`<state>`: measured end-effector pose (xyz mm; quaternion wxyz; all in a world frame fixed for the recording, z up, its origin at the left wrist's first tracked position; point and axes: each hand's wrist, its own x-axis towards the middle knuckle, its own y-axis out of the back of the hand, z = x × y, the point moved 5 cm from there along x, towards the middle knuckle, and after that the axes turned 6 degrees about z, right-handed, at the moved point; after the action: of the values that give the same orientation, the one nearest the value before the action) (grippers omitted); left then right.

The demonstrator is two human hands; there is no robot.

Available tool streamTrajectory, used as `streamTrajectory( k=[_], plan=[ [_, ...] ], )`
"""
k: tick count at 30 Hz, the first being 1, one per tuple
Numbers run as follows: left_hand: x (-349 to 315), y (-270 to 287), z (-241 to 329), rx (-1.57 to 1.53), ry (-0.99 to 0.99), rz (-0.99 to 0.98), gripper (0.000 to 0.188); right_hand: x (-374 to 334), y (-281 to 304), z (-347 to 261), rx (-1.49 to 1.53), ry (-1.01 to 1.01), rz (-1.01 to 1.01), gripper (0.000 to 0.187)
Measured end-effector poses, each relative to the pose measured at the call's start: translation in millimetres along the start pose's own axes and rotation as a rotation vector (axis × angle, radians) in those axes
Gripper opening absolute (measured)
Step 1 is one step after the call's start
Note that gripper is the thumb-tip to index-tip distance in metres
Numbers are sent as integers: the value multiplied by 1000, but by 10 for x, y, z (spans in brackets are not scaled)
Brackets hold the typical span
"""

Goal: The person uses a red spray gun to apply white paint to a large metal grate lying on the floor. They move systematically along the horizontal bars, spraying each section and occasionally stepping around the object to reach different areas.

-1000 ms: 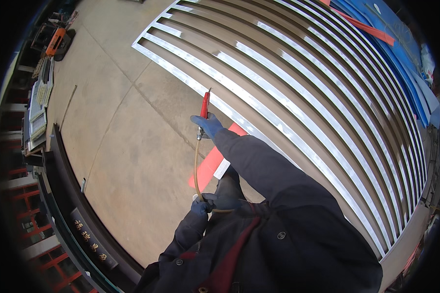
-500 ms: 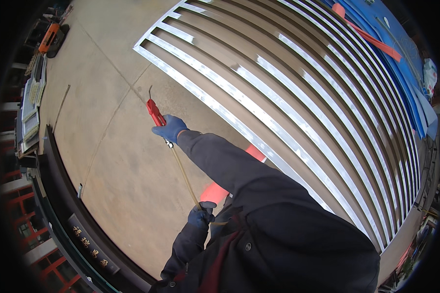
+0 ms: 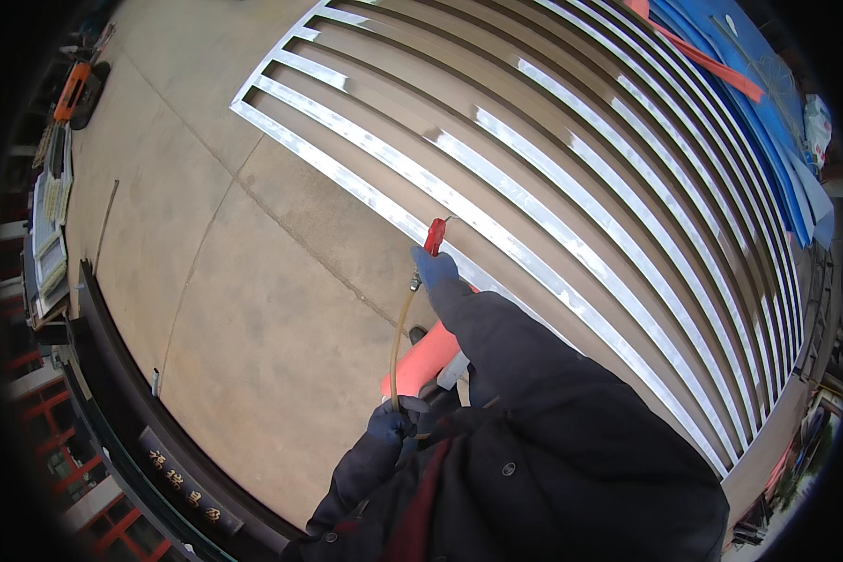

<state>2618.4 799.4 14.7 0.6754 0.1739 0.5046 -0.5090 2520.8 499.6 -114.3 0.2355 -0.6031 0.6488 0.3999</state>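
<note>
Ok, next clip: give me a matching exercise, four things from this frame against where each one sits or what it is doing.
Things:
1. right hand
2. left hand
3. metal frame of long slats
4. orange tool

Places or states:
A. lying on the floor at the far upper left
B. stretched out, gripping a red nozzle gun
C. flat on the concrete floor, filling the upper right
D. drawn in close to the body, holding the hose

Pairs: 1-B, 2-D, 3-C, 4-A
</note>
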Motion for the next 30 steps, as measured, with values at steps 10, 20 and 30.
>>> streamTrajectory(
  k=[10, 20, 30],
  plan=[
    [-677, 1407, 1223, -210, -263, 177, 42, -601, -1690, -698, 279, -6, -352, 56],
    [-1293, 3507, 2376, -148, -381, 215, 38, -1482, -3774, 570, 362, -447, -375, 57],
    [-1438, 4017, 3420, -70, -476, 216, 36, -1694, -4771, -1363, 390, -118, -458, 47]
  ],
)
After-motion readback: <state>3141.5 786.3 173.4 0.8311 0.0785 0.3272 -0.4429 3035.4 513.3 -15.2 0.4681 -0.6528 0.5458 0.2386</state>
